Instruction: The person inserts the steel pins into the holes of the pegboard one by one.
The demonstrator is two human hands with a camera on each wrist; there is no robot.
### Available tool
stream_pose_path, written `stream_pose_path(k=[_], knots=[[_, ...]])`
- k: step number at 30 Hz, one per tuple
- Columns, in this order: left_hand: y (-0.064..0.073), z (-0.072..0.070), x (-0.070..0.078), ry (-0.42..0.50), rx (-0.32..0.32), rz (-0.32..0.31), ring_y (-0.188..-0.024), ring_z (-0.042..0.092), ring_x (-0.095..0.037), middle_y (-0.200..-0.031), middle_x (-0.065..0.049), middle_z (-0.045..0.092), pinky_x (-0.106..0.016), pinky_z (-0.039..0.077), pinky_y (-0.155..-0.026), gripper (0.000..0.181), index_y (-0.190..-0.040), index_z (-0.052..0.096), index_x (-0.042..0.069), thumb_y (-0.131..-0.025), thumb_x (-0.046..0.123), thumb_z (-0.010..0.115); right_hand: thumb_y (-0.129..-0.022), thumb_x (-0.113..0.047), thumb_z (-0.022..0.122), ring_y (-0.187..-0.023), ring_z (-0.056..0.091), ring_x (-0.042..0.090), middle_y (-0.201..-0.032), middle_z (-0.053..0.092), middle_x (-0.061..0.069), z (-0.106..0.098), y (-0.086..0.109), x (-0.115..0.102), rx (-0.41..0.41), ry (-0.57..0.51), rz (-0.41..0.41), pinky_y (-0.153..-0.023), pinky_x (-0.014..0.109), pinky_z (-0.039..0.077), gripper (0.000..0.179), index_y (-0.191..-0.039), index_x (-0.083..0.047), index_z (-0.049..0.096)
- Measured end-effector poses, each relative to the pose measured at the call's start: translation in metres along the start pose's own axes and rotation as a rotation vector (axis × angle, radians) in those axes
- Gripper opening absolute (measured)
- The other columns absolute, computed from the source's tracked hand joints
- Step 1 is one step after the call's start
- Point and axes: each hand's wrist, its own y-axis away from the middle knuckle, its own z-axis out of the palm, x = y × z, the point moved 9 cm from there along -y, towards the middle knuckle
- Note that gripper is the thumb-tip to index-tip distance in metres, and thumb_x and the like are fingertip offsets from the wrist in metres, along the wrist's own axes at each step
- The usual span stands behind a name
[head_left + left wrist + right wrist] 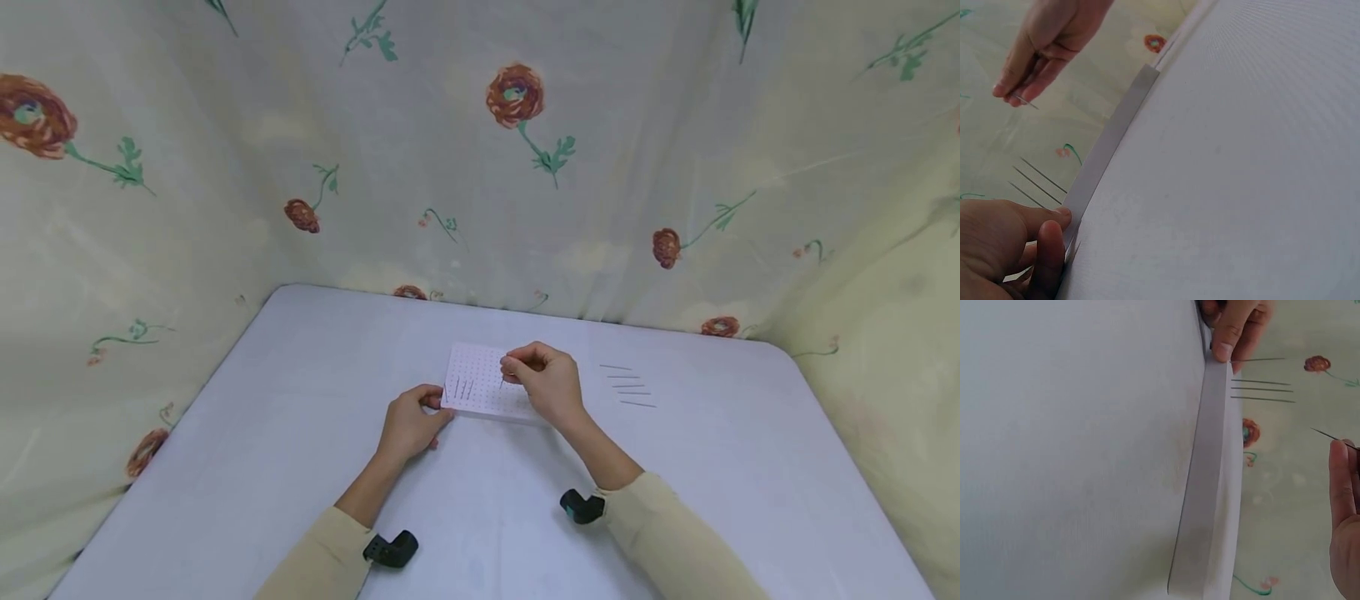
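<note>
A white board (pixel 476 358) dotted with rows of small holes lies on the table. At its left front corner my left hand (pixel 408 425) grips it, thumb on the front edge. Several thin needles (pixel 1263 389) stand upright in the board near that hand. Over the board's right part, my right hand (pixel 553 385) pinches another needle (pixel 1325 434) between thumb and fingers. That needle points downward, and in the right wrist view its tip is apart from the board. My right hand and forearm hide the board's right end in the head view.
To the right of the board, several loose needles (pixel 631 386) lie in a spaced column on the white table (pixel 300 375). A flower-patterned curtain (pixel 420 150) hangs behind and at both sides of the table.
</note>
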Motion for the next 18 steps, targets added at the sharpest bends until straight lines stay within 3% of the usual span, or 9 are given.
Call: stream_pose_path(k=[4,11,18], knots=[[0.001,0.001,-0.001,0.001,-0.001,-0.004,-0.045,0.054,-0.01,-0.098,-0.01,0.067,-0.02,0.049,-0.044,0.043,-0.127,0.066,0.001,-0.087,0.01,0.078,-0.089,-0.008,0.077,-0.078,0.074,0.013,-0.096,0.075,0.016,0.013,0.0,0.003,-0.037,0.026,-0.004,-0.082,0.042,0.064,0.011,-0.095,-0.001,0.071],[0.001,0.001,-0.001,-0.005,-0.001,0.001,-0.045,0.055,-0.01,-0.098,-0.009,0.067,-0.019,0.048,-0.043,0.043,-0.127,0.067,0.002,-0.087,0.011,0.078,-0.09,-0.008,0.076,-0.081,0.074,0.015,-0.094,0.073,0.014,0.028,-0.002,0.005,-0.055,0.093,-0.013,-0.079,0.038,0.064,0.009,-0.092,-0.002,0.07],[0.0,-0.001,0.0,-0.005,-0.003,0.005,-0.044,0.054,-0.01,-0.097,-0.009,0.068,-0.019,0.048,-0.043,0.042,-0.126,0.067,0.001,-0.087,0.011,0.078,-0.09,-0.01,0.077,-0.078,0.072,0.012,-0.09,0.074,0.011,0.034,-0.002,0.004,-0.047,0.195,-0.055,-0.069,0.022,0.062,0.01,-0.088,-0.003,0.07]])
